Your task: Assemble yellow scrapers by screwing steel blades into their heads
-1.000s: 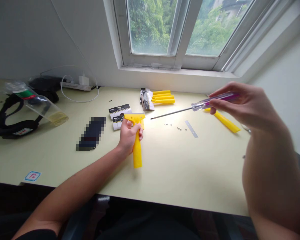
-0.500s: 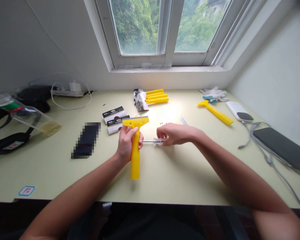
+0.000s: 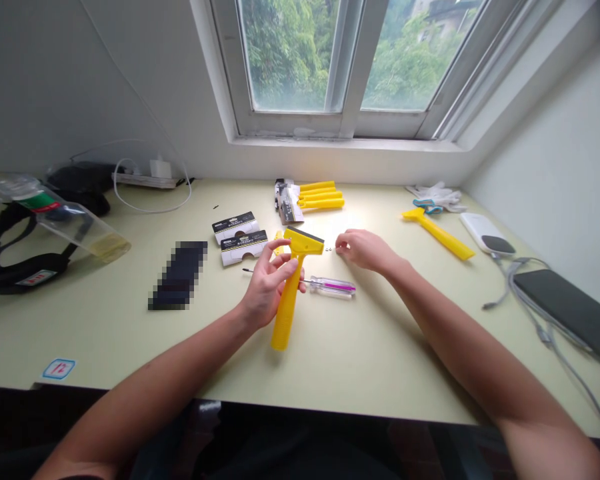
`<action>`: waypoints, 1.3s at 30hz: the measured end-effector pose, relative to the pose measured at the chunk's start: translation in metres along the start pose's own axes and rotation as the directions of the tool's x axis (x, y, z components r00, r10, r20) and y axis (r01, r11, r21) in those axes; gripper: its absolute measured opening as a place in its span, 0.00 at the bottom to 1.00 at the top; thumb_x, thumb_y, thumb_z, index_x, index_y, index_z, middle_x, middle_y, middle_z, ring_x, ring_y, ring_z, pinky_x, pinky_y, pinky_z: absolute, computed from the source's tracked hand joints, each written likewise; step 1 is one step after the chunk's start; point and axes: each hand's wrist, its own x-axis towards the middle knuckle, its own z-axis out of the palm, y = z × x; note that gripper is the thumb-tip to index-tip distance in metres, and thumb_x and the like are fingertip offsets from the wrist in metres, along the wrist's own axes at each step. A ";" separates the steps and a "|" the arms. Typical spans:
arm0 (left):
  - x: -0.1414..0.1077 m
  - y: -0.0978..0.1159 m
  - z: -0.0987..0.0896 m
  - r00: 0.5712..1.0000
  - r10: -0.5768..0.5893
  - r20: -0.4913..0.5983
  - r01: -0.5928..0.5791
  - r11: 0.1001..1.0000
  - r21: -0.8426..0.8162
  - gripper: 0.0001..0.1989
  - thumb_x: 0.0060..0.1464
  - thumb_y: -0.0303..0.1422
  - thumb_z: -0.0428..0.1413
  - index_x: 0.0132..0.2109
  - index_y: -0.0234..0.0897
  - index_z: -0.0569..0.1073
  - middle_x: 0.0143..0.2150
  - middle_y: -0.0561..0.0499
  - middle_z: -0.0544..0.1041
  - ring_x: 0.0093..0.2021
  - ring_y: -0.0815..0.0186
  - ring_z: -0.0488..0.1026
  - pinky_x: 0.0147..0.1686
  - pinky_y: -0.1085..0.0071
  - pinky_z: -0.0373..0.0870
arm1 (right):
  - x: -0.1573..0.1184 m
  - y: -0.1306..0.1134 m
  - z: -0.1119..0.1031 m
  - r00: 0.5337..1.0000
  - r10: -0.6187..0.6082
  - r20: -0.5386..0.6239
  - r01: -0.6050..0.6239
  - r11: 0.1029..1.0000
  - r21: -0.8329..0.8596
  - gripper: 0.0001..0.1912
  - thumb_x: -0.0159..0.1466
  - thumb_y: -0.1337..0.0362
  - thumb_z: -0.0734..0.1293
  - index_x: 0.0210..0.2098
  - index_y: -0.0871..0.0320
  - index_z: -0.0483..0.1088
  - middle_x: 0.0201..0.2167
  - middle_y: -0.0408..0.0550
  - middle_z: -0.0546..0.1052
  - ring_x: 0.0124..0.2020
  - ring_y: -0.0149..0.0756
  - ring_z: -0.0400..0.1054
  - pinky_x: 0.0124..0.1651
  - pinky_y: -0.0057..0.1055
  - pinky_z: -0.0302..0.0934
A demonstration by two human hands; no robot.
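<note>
My left hand [image 3: 270,283] is closed around a yellow scraper [image 3: 289,293], held up with its T-shaped head at the top and handle pointing down. A dark blade edge runs along the top of the head. Beyond it, my right hand [image 3: 365,248] is low over the table, fingertips pinched together beside some tiny metal nuts [image 3: 329,249]. Whatever is between those fingertips is too small or hidden to make out. A screwdriver [image 3: 333,287] with a clear and purple handle lies on the table, its shaft passing behind my left hand and the scraper.
Black-and-white cardboard packages [image 3: 244,247] lie behind my left hand, near several packaged yellow scrapers [image 3: 323,195]. Another yellow scraper [image 3: 437,233] lies right, by white gloves [image 3: 437,198], a power bank [image 3: 486,233] and cables. A plastic bottle [image 3: 75,223] lies tilted at left.
My right hand has let go of the screwdriver and moved up and right to the nuts. The scraper in my left hand has turned and tilted. The view has shifted slightly.
</note>
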 end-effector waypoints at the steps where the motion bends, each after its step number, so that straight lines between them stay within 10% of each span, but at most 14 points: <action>1: 0.000 0.000 0.001 1.000 -0.001 -0.003 0.001 1.000 0.010 0.23 0.51 0.31 0.64 0.50 0.45 0.63 0.40 0.54 0.70 0.32 0.69 0.73 0.27 0.71 0.73 | 0.001 -0.001 0.002 1.000 0.002 0.002 -0.002 1.000 0.000 0.11 0.64 0.65 0.62 0.36 0.58 0.76 0.39 0.53 0.79 0.39 0.39 0.70 0.40 0.31 0.58; 10: 0.002 -0.005 -0.002 0.997 0.050 -0.062 -0.041 0.990 0.134 0.25 0.47 0.34 0.67 0.46 0.43 0.61 0.40 0.56 0.66 0.32 0.71 0.71 0.21 0.74 0.74 | -0.004 -0.006 -0.020 0.999 0.033 -0.016 -0.030 0.980 0.195 0.13 0.68 0.60 0.58 0.40 0.59 0.72 0.40 0.52 0.78 0.38 0.36 0.71 0.40 0.30 0.62; 16: 0.001 -0.009 -0.001 0.989 0.126 -0.076 -0.106 0.969 0.222 0.24 0.48 0.36 0.67 0.46 0.43 0.61 0.38 0.57 0.65 0.31 0.72 0.68 0.20 0.73 0.75 | -0.026 -0.051 -0.055 0.907 -0.173 -0.384 0.344 0.829 0.441 0.09 0.66 0.59 0.62 0.34 0.56 0.70 0.52 0.55 0.70 0.55 0.44 0.65 0.56 0.43 0.61; 26: -0.002 -0.009 -0.001 0.991 0.127 -0.041 -0.113 0.963 0.246 0.21 0.51 0.37 0.65 0.46 0.41 0.63 0.40 0.55 0.66 0.31 0.72 0.68 0.20 0.75 0.72 | -0.026 -0.075 -0.035 0.902 -0.175 -0.394 0.355 0.821 0.447 0.05 0.64 0.63 0.66 0.31 0.56 0.69 0.47 0.53 0.73 0.50 0.43 0.68 0.52 0.44 0.63; 31: -0.001 -0.009 -0.001 0.989 0.136 -0.063 -0.115 0.958 0.262 0.21 0.49 0.37 0.66 0.45 0.40 0.64 0.40 0.54 0.67 0.31 0.72 0.68 0.20 0.75 0.71 | -0.021 -0.075 -0.031 0.980 -0.007 -0.200 0.166 0.584 0.795 0.12 0.60 0.59 0.70 0.38 0.56 0.64 0.38 0.47 0.74 0.39 0.36 0.70 0.40 0.36 0.65; 34: 0.000 -0.009 -0.002 0.989 0.137 -0.057 -0.116 0.953 0.281 0.21 0.49 0.37 0.66 0.45 0.40 0.65 0.40 0.54 0.67 0.31 0.72 0.69 0.20 0.75 0.71 | -0.018 -0.070 -0.028 0.996 -0.081 -0.028 0.056 0.369 0.928 0.17 0.59 0.56 0.71 0.40 0.56 0.62 0.32 0.44 0.74 0.32 0.32 0.70 0.35 0.32 0.64; 39: -0.001 -0.009 -0.001 0.989 0.142 -0.045 -0.121 0.939 0.321 0.21 0.50 0.37 0.66 0.45 0.39 0.65 0.39 0.53 0.67 0.31 0.71 0.68 0.20 0.75 0.72 | -0.016 -0.065 -0.027 0.990 -0.134 0.041 -0.005 0.255 0.967 0.15 0.58 0.56 0.72 0.35 0.58 0.66 0.31 0.42 0.72 0.29 0.28 0.68 0.33 0.29 0.64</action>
